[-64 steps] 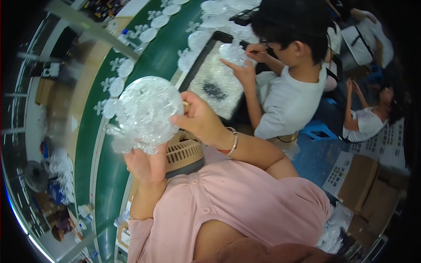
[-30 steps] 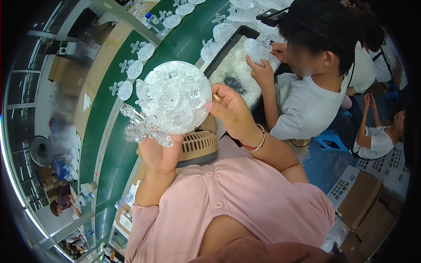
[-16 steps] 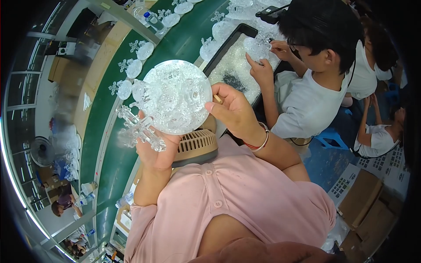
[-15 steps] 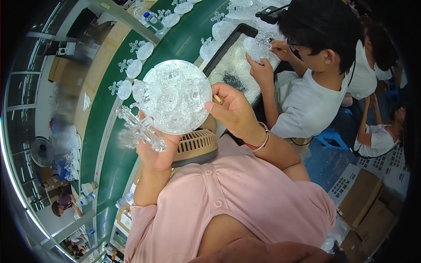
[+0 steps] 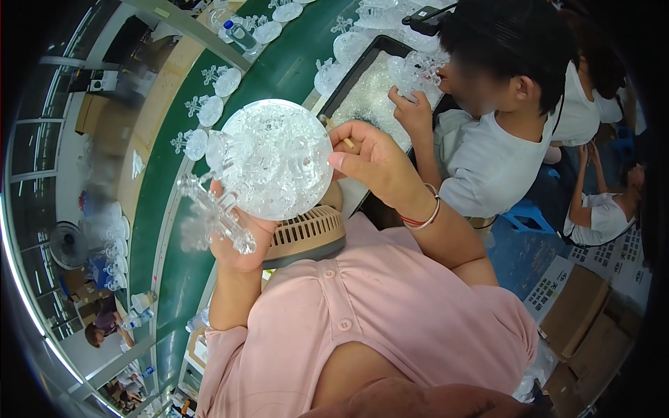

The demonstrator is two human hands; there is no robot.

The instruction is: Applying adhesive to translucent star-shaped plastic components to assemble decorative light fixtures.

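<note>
A clear plastic ornament [image 5: 279, 157] with a round disc and a cross-shaped branching part is held in front of my chest. My left hand [image 5: 244, 240] supports it from below, its fingers mostly hidden behind the clear parts. Small clear pieces cover the disc's upward face. At the disc's right rim, my right hand [image 5: 373, 157] is closed around a thin stick-like tool [image 5: 348, 143] with a tan end. The tool's dark part shows above the knuckles, and the thumb tip is at or very near the rim.
Just below the ornament stands a tan slatted fan [image 5: 306, 233]. A black tray [image 5: 341, 90] of clear granules lies ahead, beside a co-worker in white [image 5: 488, 157] holding another clear ornament. More ornaments [image 5: 209, 110] and a water bottle [image 5: 240, 36] line the green table [image 5: 279, 76].
The ornament has shifted slightly left and down with my left hand. More of the tool's dark part shows above my right hand. The co-worker's ornament has turned and moved slightly.
</note>
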